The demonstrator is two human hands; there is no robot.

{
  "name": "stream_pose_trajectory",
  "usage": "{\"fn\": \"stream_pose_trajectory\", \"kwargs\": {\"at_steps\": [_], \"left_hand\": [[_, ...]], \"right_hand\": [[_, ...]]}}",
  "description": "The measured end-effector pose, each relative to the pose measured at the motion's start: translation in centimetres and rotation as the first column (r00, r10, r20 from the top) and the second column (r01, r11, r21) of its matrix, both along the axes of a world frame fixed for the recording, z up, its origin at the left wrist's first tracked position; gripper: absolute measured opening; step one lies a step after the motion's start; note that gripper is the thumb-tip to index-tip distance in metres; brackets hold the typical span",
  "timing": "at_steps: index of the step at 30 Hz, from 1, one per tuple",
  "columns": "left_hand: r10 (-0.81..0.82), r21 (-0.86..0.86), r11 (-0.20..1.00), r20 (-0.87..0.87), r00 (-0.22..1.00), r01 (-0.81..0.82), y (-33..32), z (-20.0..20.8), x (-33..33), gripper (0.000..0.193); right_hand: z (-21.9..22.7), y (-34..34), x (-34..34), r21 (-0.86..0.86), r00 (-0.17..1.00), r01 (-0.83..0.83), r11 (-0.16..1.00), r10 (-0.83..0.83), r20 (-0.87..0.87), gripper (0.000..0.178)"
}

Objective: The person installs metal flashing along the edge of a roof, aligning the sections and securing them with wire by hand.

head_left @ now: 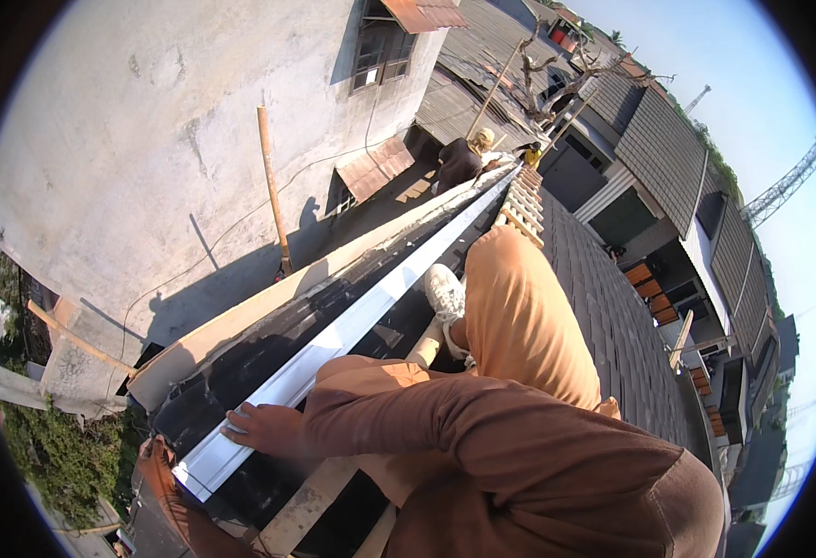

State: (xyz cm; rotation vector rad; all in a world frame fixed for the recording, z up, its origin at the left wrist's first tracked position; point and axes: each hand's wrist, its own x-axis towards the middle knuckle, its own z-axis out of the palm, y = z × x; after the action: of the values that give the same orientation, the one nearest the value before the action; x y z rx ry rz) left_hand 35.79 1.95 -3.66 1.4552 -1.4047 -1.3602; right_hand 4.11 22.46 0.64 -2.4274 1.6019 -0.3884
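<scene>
A long white metal flashing strip (361,321) lies along the roof edge and runs away toward the far end. My right hand (266,430) rests on its near end, with the fingers spread over the metal. Just left of that end is my left hand (158,467), its fingers curled together at the corner of a black sheet (189,409). Whatever those fingers pinch is too small to make out. Under the strip the black sheet covers the roof edge, beside a pale fascia board (240,321).
My shoe (445,293) stands on a wooden batten beside the strip. Dark roof tiles (603,307) slope away on the right. Beyond the board is a drop to a grey wall (175,139) with a leaning pole (273,186). Another person (461,160) works at the far end.
</scene>
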Motion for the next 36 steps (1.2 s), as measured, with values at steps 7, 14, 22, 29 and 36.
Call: {"fn": "stream_pose_trajectory", "kwargs": {"at_steps": [7,14,22,29,36], "left_hand": [[-0.100,-0.016,0.995,0.125,0.987,0.103,-1.3,-0.8,0.3,0.029],[-0.003,-0.016,1.000,0.176,0.984,0.005,-0.2,-0.4,0.0,0.025],[0.023,0.065,0.997,0.150,0.988,-0.033,0.6,1.8,-1.0,0.034],[0.095,-0.005,0.995,0.269,0.958,-0.097,2.2,2.9,-2.0,0.032],[0.071,0.029,0.996,0.368,0.927,-0.088,2.4,4.1,-2.7,0.031]], "right_hand": [[1.5,0.3,-1.1,0.015,0.999,-0.028,0.999,0.029,-0.040,0.082],[1.0,0.3,-0.8,-0.028,0.998,-0.050,0.998,0.048,-0.049,0.093],[3.2,-0.1,-1.3,0.040,0.999,-0.046,0.998,0.046,0.000,0.068],[7.9,-7.4,-1.7,0.229,0.905,0.062,0.971,-0.152,0.397,0.060],[9.8,-19.3,7.6,-0.155,0.912,-0.032,0.987,0.092,0.399,0.059]]}}
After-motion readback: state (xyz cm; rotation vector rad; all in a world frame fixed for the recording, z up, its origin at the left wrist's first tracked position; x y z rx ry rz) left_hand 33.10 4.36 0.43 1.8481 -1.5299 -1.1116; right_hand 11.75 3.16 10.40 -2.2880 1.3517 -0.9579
